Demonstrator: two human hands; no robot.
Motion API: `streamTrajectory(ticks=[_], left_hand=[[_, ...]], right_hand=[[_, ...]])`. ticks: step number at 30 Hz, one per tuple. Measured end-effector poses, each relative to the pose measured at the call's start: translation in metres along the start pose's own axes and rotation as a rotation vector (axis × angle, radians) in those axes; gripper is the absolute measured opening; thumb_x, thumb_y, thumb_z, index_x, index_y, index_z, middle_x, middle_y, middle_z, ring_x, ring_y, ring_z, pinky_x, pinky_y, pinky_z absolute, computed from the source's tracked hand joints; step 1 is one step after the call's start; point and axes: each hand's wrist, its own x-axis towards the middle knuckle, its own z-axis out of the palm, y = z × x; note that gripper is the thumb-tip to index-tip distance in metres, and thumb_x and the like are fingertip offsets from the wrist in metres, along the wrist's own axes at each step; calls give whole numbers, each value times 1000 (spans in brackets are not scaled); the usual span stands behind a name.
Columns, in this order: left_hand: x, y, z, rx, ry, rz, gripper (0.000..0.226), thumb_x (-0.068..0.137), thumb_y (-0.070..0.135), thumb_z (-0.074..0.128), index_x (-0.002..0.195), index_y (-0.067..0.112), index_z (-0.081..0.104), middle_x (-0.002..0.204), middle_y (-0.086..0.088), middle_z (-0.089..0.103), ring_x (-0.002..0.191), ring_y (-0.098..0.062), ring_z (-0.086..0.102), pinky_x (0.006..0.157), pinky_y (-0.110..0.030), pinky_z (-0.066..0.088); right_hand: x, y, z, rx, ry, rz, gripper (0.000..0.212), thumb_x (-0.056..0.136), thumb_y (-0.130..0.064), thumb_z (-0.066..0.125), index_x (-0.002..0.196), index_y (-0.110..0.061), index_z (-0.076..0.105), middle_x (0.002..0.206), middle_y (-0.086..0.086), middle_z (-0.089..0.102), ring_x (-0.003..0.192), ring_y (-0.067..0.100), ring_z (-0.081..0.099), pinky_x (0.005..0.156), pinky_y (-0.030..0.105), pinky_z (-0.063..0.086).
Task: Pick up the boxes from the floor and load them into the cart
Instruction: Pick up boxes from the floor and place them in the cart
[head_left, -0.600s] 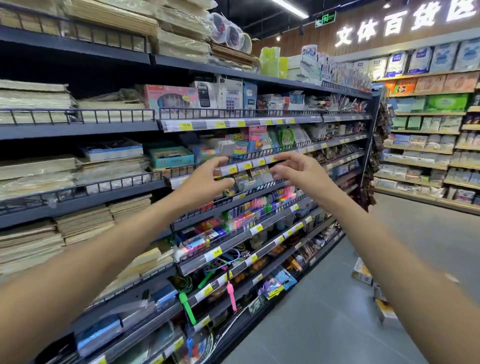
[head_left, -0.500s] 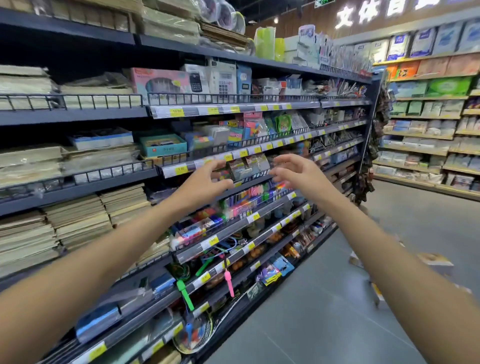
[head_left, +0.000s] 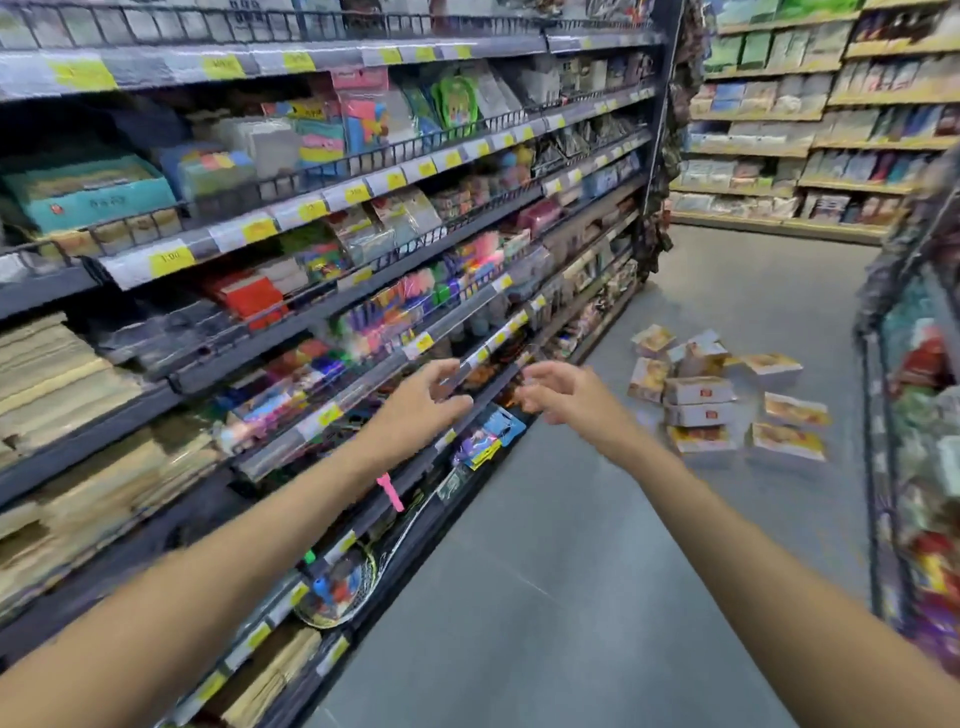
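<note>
Several small boxes (head_left: 698, 392) with yellow-orange food pictures lie scattered and partly stacked on the grey floor, ahead and to the right. My left hand (head_left: 423, 400) and my right hand (head_left: 563, 392) are stretched out in front of me at the same height, fingers loosely spread, holding nothing. Both hands hang in the air well short of the boxes, in front of the lower shelves. No cart shows in this view.
A long stationery shelf unit (head_left: 322, 312) runs along the left of the aisle. Another rack (head_left: 914, 415) of packed goods stands at the right edge. Grey floor (head_left: 545, 597) lies between them. More shelves (head_left: 810, 130) cross the far end.
The view has tilted down and the boxes on the floor have come into sight. Both hands have dropped lower in the frame, staying empty and close together.
</note>
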Motion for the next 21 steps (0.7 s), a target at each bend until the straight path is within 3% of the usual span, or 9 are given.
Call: streamTrajectory(ticks=[3, 6, 8, 12, 16, 21], left_hand=[[53, -2, 42, 9, -99, -3, 55, 93, 22, 58, 143, 17, 37, 144, 0, 44, 127, -14, 47, 104, -30, 40], [109, -1, 78, 3, -177, 12, 54, 92, 15, 58, 142, 10, 39, 146, -3, 42, 124, -13, 47, 102, -25, 36], [155, -1, 103, -23, -222, 13, 51, 92, 12, 59, 139, 7, 42, 145, -4, 43, 118, -9, 47, 100, -23, 37], [234, 4, 150, -51, -328, 2, 51, 92, 14, 59, 140, 8, 41, 141, 2, 43, 125, -13, 46, 98, -22, 37], [299, 18, 194, -87, -402, -3, 54, 91, 17, 60, 142, 11, 40, 144, -1, 44, 128, -16, 46, 103, -27, 37], [371, 46, 246, -76, -497, 20, 53, 93, 18, 57, 142, 12, 39, 145, -2, 44, 129, -17, 46, 101, -29, 38]], right_hand=[[22, 41, -30, 4, 58, 99, 26, 95, -6, 57, 120, 2, 57, 101, 20, 66, 72, 9, 58, 59, 15, 42], [49, 76, -66, 5, 96, 162, 18, 96, -5, 54, 114, -8, 56, 116, 30, 64, 72, 9, 57, 58, 17, 40], [71, 98, -93, 9, 137, 227, 21, 97, -6, 53, 118, -6, 55, 118, 29, 64, 72, 8, 57, 57, 17, 40], [107, 136, -142, 16, 203, 342, 19, 97, -8, 53, 116, -11, 54, 106, 14, 65, 72, 7, 59, 59, 15, 42], [133, 167, -191, 31, 272, 419, 21, 94, -14, 58, 116, -14, 57, 112, 14, 67, 87, 14, 63, 73, 25, 47], [161, 199, -253, 61, 344, 470, 22, 94, -17, 58, 116, -17, 56, 111, 10, 67, 90, 14, 64, 77, 26, 48]])
